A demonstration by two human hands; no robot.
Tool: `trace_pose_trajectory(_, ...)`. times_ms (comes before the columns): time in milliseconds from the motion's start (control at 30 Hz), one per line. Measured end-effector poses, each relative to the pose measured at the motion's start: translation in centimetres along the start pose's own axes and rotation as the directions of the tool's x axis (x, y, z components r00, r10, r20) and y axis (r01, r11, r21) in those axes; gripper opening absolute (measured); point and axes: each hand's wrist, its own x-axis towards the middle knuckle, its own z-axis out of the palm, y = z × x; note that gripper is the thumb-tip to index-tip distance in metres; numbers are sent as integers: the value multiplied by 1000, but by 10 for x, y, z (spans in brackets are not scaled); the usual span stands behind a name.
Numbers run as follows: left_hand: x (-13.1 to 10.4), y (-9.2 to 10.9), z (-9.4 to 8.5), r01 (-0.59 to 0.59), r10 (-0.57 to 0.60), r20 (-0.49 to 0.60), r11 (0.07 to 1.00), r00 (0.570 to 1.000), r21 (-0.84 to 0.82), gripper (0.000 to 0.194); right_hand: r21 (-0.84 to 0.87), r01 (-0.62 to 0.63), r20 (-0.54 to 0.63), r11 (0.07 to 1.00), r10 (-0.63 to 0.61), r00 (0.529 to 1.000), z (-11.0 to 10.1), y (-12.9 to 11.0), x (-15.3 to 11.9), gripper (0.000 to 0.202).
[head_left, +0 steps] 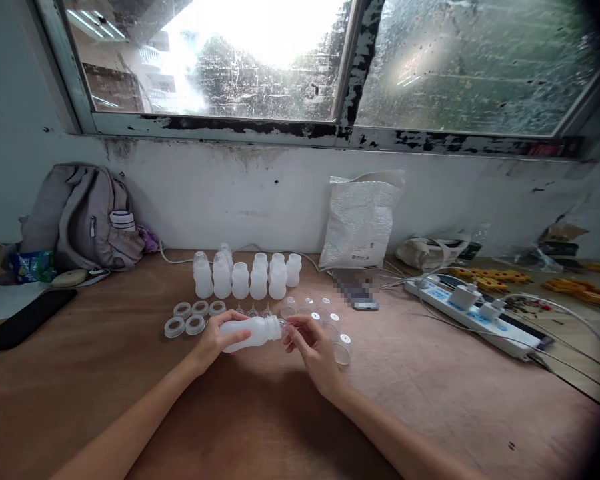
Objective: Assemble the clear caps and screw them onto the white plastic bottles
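Observation:
My left hand (219, 339) is wrapped round a translucent white baby bottle (253, 333), which lies on its side above the table with its threaded neck to the right. At the bottle's mouth my right hand (313, 343) pinches a clear bottle nipple (283, 325); the fingers partly hide it. Behind the bottle, several clear nipples (253, 311) stand on the table. Several white collar rings (195, 325) lie left of them. To the right are several clear caps (343, 350), some behind my right hand. Several upright bottles (240, 281) form rows farther back, a few with clear tops.
A grey backpack (87, 217) and a black phone-like slab (27, 320) are at the left. A silvery bag (360, 220) leans on the wall. At the right lie a power strip (473, 317) with cables and several yellow items (490, 277).

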Motion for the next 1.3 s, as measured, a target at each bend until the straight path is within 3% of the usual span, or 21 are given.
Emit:
trace_pose_trajectory(433, 0, 4, -4, -14, 14, 0, 1000, 1000, 7, 31, -12, -16, 54, 1000, 16, 998, -2, 1, 0, 19)
trace_pose_trajectory(1300, -3, 11, -4, 42, -47, 93, 998, 995, 49, 33, -297, 2, 88, 955, 26, 996, -6, -5, -1, 31)
